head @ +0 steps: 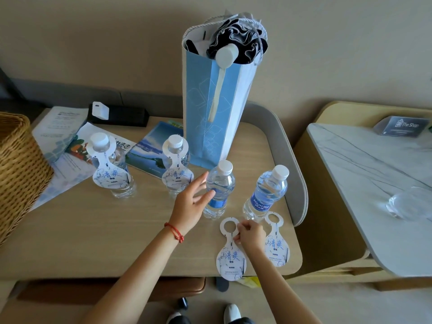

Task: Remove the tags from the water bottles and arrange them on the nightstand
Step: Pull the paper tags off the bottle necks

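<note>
Four water bottles are seen upright on the tabletop [98, 232], with a tall blue paper bag [210, 108] taken as landmark. Just in front of the bag a bare bottle [218, 190] is touched by the left hand [190, 202], whose fingers are spread and nearly straight, the thumb laid against the bottle's side and nothing gripped. Front-right of the bag a second bare bottle [266, 192] is placed. Left of the bag's base a tagged bottle [176, 167] is found, and further left of the bag another tagged bottle [112, 164], each with a paper tag hung round its neck. Well in front of the bag, at the tabletop's near edge, a removed tag [231, 253] is pinched at its ring by the curled fingers of the right hand [250, 235]. A second loose tag [277, 244] is laid flat just beside that hand, front-right of the bag.
</note>
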### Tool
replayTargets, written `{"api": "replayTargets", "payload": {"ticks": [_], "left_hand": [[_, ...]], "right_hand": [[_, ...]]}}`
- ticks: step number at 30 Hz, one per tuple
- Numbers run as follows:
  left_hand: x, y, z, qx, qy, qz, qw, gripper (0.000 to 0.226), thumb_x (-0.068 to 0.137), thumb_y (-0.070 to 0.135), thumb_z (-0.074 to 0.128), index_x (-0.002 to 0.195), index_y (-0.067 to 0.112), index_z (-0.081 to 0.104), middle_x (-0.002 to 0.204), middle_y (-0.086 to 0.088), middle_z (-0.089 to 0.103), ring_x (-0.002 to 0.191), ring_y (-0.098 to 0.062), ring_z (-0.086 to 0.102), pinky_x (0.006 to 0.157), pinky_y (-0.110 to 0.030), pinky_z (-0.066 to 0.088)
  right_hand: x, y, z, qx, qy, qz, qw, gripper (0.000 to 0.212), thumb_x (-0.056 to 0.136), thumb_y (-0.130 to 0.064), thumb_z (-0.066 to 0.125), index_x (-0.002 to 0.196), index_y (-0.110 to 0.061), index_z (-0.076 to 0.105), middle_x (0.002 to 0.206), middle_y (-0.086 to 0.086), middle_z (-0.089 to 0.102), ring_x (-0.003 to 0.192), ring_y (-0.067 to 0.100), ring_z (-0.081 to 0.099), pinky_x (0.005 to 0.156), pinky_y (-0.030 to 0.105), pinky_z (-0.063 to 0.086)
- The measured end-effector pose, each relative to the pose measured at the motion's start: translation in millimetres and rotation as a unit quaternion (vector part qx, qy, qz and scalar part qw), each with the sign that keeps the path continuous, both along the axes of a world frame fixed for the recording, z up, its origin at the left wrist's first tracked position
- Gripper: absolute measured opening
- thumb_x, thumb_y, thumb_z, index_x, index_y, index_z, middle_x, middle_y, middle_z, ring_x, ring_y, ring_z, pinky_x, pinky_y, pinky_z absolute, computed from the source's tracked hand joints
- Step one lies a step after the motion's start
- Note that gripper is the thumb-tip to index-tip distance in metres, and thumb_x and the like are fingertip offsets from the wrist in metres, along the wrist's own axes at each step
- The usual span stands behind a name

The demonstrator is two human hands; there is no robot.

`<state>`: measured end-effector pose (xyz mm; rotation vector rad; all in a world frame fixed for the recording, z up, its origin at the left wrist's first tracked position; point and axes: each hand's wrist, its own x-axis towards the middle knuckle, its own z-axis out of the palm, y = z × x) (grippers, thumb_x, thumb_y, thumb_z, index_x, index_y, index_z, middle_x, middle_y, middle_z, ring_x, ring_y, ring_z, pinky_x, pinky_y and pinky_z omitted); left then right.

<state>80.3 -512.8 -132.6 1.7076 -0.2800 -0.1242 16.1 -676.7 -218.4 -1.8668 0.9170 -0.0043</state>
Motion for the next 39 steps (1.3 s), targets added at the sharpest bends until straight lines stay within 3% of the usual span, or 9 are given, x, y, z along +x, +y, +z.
{"api": "replayTargets", "payload": {"ticks": [5,10,12,18,21,24,29,34,39], "left_hand": [[-1.8,1.4,2.1,0.0,-0.001,-0.002,1.0,0.052,0.085,0.009,0.06,0.134,0.011,0.041,0.136,-0.008,0.049,0.121,-0.015,0.049,0.079,-0.002,0.042],[-8.9,13.9,4.7,0.035,-0.046,0.005,0.998,0.047,0.085,0.01,0.061,0.129,0.011,0.047,0.131,-0.003,0.052,0.116,-0.013,0.052,0.088,-0.017,0.047],[-12.4,21.4,7.1,0.059,-0.077,0.017,0.995,0.044,0.084,0.011,0.062,0.126,0.01,0.051,0.125,0.0,0.055,0.114,-0.014,0.054,0.091,-0.026,0.046],[-17.0,51.6,19.2,0.153,-0.214,0.062,0.963,0.035,0.081,0.009,0.066,0.115,0.004,0.061,0.116,-0.009,0.064,0.107,-0.016,0.057,0.094,-0.017,0.039],[-18.0,67.6,24.6,0.193,-0.236,0.067,0.95,0.036,0.08,0.01,0.067,0.115,0.003,0.06,0.116,-0.012,0.063,0.109,-0.023,0.058,0.094,-0.031,0.045],[-17.3,83.1,27.5,0.22,-0.255,0.068,0.939,0.037,0.08,0.012,0.068,0.115,0.001,0.06,0.116,-0.014,0.063,0.11,-0.027,0.058,0.092,-0.037,0.048],[-8.7,101.5,34.1,0.237,-0.247,0.072,0.937,0.039,0.083,0.017,0.065,0.118,0.001,0.058,0.121,-0.015,0.06,0.114,-0.027,0.055,0.095,-0.036,0.046],[12.2,103.3,43.4,0.226,-0.233,0.094,0.941,0.04,0.085,0.019,0.062,0.121,0.003,0.055,0.126,-0.013,0.058,0.119,-0.024,0.051,0.097,-0.027,0.038],[36.9,92.6,49.7,0.194,-0.199,0.125,0.952,0.038,0.086,0.019,0.06,0.121,0.004,0.055,0.125,-0.013,0.058,0.118,-0.024,0.052,0.095,-0.028,0.04]], "right_hand": [[0.7,2.2,-1.8,-0.044,0.003,0.026,0.999,0.014,0.089,-0.013,0.055,0.082,-0.006,0.065,0.067,0.004,0.065,0.051,0.01,0.059,0.04,0.011,0.041],[-5.3,4.9,15.6,-0.144,0.006,0.061,0.988,0.019,0.089,-0.023,0.056,0.099,-0.012,0.065,0.09,-0.001,0.06,0.078,0.015,0.054,0.066,0.026,0.039],[-8.7,8.3,30.2,-0.175,-0.038,0.066,0.982,0.022,0.089,-0.024,0.057,0.103,-0.01,0.065,0.099,0.004,0.062,0.08,0.015,0.055,0.069,0.028,0.042],[-19.3,36.5,95.6,-0.252,-0.247,0.081,0.932,0.011,0.086,-0.019,0.063,0.094,-0.013,0.067,0.085,-0.006,0.059,0.066,-0.001,0.053,0.06,0.025,0.048],[-19.4,52.8,118.4,-0.263,-0.305,0.119,0.908,0.007,0.085,-0.015,0.065,0.09,-0.011,0.067,0.081,-0.005,0.061,0.064,-0.001,0.054,0.056,0.017,0.046],[-16.6,72.4,128.9,-0.256,-0.344,0.142,0.892,0.004,0.084,-0.012,0.065,0.086,-0.009,0.067,0.081,0.0,0.065,0.064,0.005,0.057,0.057,0.025,0.048],[2.6,99.5,148.2,-0.246,-0.371,0.171,0.879,0.009,0.085,-0.015,0.063,0.088,-0.008,0.067,0.086,0.003,0.067,0.071,0.013,0.064,0.064,0.036,0.053],[41.3,94.2,182.1,-0.26,-0.379,0.216,0.861,0.015,0.085,-0.021,0.063,0.092,-0.009,0.068,0.091,0.005,0.069,0.073,0.011,0.062,0.065,0.029,0.053],[92.2,70.9,202.8,-0.266,-0.304,0.295,0.866,0.02,0.088,-0.02,0.06,0.103,-0.009,0.068,0.101,0.007,0.069,0.079,0.011,0.06,0.076,0.027,0.052]]}}
